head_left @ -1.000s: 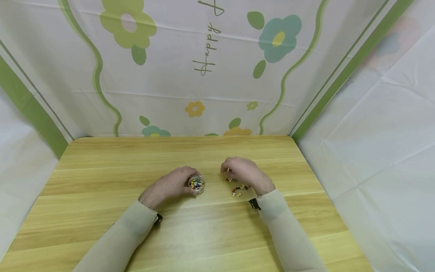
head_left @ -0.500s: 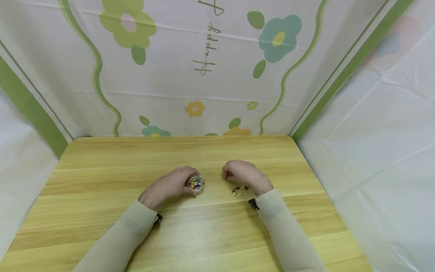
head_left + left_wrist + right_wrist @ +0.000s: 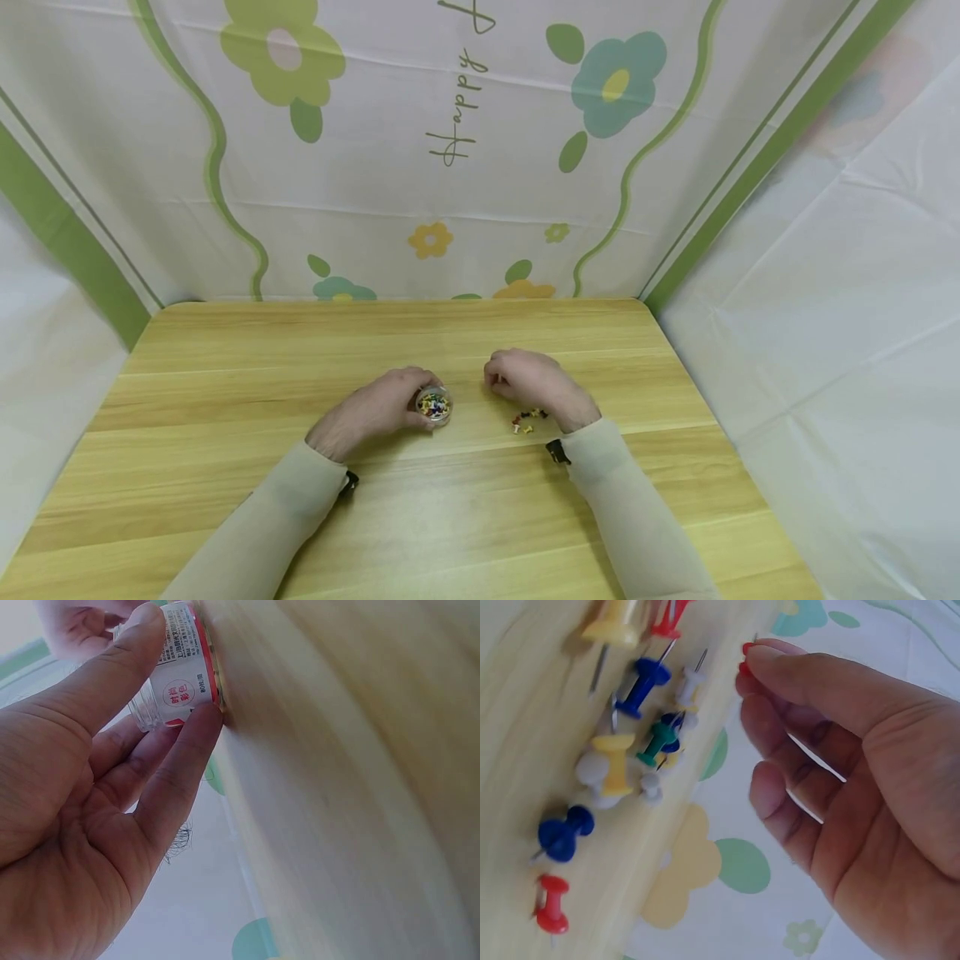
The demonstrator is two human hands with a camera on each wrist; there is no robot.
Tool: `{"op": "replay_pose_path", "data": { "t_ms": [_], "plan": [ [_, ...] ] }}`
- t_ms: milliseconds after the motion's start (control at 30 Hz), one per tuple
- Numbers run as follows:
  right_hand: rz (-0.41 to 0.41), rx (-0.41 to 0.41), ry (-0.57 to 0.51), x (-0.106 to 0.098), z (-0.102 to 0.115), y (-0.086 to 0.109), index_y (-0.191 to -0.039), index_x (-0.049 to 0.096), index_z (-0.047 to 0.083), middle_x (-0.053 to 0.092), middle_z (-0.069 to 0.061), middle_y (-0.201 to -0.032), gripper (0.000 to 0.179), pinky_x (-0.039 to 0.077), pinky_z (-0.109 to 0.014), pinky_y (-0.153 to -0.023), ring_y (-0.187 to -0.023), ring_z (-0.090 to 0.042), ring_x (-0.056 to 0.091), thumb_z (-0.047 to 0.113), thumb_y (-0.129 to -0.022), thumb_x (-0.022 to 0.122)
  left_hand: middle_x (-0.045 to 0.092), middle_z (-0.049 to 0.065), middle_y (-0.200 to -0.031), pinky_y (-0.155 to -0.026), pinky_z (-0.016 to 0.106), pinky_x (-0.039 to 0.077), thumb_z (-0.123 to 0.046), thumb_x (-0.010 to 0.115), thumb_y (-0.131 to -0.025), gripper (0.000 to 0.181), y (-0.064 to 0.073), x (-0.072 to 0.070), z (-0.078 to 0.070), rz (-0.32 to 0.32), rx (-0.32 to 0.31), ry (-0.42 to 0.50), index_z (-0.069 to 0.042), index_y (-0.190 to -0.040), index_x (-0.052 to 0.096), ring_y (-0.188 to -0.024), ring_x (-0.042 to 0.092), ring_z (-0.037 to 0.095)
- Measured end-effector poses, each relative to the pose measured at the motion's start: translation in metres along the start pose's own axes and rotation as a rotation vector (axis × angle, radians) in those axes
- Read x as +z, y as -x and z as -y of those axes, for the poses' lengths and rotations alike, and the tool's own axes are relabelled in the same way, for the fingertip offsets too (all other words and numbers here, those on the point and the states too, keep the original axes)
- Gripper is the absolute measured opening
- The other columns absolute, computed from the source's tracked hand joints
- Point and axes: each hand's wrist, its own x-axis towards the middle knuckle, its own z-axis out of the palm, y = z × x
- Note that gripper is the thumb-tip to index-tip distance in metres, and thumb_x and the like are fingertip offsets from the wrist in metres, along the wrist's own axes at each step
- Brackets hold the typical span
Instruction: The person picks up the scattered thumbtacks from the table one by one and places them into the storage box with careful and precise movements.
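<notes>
My left hand [image 3: 382, 408] grips a small clear round jar [image 3: 434, 405] that stands on the table and has multicoloured push pins inside. In the left wrist view a white label with red edging wraps the jar [image 3: 180, 671], thumb on one side and fingers on the other. Between thumb and index finger my right hand [image 3: 855, 750] pinches a red push pin [image 3: 745, 658], raised a little off the table. Near it lie loose push pins: a blue one [image 3: 643, 686], a green one [image 3: 658, 742], a red one [image 3: 553, 904] and several more in yellow and white.
The wood-grain table [image 3: 450, 517] spans the lower part of the head view. Behind it hangs a white cloth [image 3: 375, 183] printed with flowers, and another pale sheet [image 3: 847, 333] closes off the right side.
My right hand has dipped to the pins and come up slightly, shifting a little left, with a red push pin now in its fingertips. My left hand and the jar stay in place.
</notes>
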Motion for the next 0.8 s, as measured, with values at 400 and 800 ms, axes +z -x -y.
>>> {"op": "replay_pose_path", "data": {
  "t_ms": [400, 800],
  "plan": [
    [-0.118, -0.123, 0.036, -0.006, 0.027, -0.003, -0.117, 0.088, 0.015, 0.086, 0.002, -0.12, 0.01, 0.071, -0.034, -0.094, -0.109, -0.017, 0.083, 0.012, -0.108, 0.087, 0.081, 0.01, -0.134, -0.11, 0.048, 0.066, -0.02, 0.097, -0.1, 0.049, 0.0, 0.0, 0.0, -0.003, 0.016, 0.003, -0.005, -0.141, 0.075, -0.12, 0.075, 0.024],
    [-0.2, -0.207, 0.176, -0.001, 0.056, -0.004, -0.119, 0.088, 0.02, 0.085, 0.005, -0.12, 0.012, 0.071, -0.027, -0.092, -0.109, -0.013, 0.081, 0.016, -0.107, 0.087, 0.08, 0.009, -0.133, -0.107, 0.046, 0.066, -0.021, 0.095, -0.101, 0.049, -0.001, -0.001, 0.003, 0.006, 0.02, -0.003, -0.004, -0.143, 0.074, -0.118, 0.075, 0.022]
  ]
}}
